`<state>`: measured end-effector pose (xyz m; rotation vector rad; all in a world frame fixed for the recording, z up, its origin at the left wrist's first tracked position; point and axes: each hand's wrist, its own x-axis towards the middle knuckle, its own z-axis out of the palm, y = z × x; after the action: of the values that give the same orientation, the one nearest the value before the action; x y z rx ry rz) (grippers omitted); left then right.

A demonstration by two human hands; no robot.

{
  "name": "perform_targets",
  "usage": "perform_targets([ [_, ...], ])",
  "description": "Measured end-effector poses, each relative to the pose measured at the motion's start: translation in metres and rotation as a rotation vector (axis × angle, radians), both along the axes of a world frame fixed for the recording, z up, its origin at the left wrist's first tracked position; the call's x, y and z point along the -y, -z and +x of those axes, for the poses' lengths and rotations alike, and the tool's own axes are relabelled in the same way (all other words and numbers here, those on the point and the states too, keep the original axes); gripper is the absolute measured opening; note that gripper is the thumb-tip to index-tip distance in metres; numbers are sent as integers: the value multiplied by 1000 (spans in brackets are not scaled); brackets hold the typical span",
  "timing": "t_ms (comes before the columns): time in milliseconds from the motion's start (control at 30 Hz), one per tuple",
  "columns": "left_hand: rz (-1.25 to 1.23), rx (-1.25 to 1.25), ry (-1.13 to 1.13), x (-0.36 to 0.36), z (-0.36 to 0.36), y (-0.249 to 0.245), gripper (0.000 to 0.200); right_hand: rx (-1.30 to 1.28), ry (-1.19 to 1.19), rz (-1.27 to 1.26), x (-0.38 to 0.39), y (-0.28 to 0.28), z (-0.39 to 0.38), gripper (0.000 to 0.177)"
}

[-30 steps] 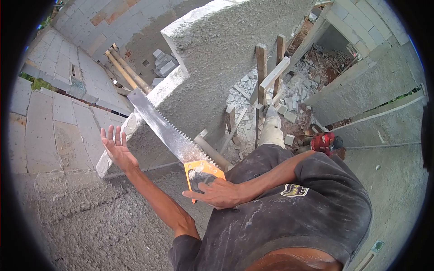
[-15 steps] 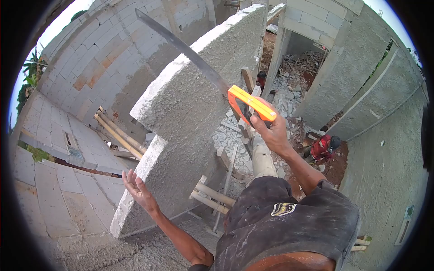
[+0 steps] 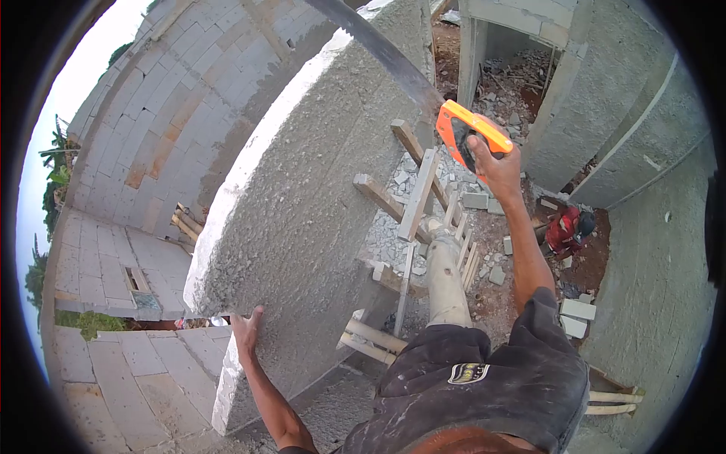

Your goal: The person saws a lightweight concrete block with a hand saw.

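My right hand (image 3: 499, 168) is closed round the orange and black handle of a handsaw (image 3: 393, 64). Its long grey blade points up and left, passing in front of the rough grey wall (image 3: 302, 166), with the tip out of frame. At the notch in the wall's white, broken edge, my left hand (image 3: 244, 337) grips the wall. The thumb lies against the rendered face, while the other fingers are partly hidden at the edge.
Wooden planks (image 3: 418, 195) and pale poles (image 3: 370, 340) stand by the wall. Below lie rubble (image 3: 393, 234) and several light blocks (image 3: 575, 318). A person in red (image 3: 563, 231) is low on the right. Block walls (image 3: 166, 136) surround the space.
My left hand has gone from raised and spread to holding the wall at its notch. The view has shifted; the saw now sits higher and further right, still in my right hand.
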<state>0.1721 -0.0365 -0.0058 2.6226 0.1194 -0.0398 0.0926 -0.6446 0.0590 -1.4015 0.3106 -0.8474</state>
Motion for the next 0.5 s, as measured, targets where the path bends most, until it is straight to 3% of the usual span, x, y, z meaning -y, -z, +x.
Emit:
perform_targets([
  [67,-2,-76,6,13,6,-1,105,-7,-13,-74,11,2,33,46],
  [167,-173,80,-43,40,-6,-6,102,-15,-38,-107,28,6,78,48],
  [267,-50,66,-140,27,-4,8,88,47,-145,-56,43,26,115,51],
  [300,-52,70,-146,23,-5,10,88,100,-229,39,43,29,120,53],
  [500,-70,22,-113,21,-7,8,98,28,-219,8,46,35,130,46],
])
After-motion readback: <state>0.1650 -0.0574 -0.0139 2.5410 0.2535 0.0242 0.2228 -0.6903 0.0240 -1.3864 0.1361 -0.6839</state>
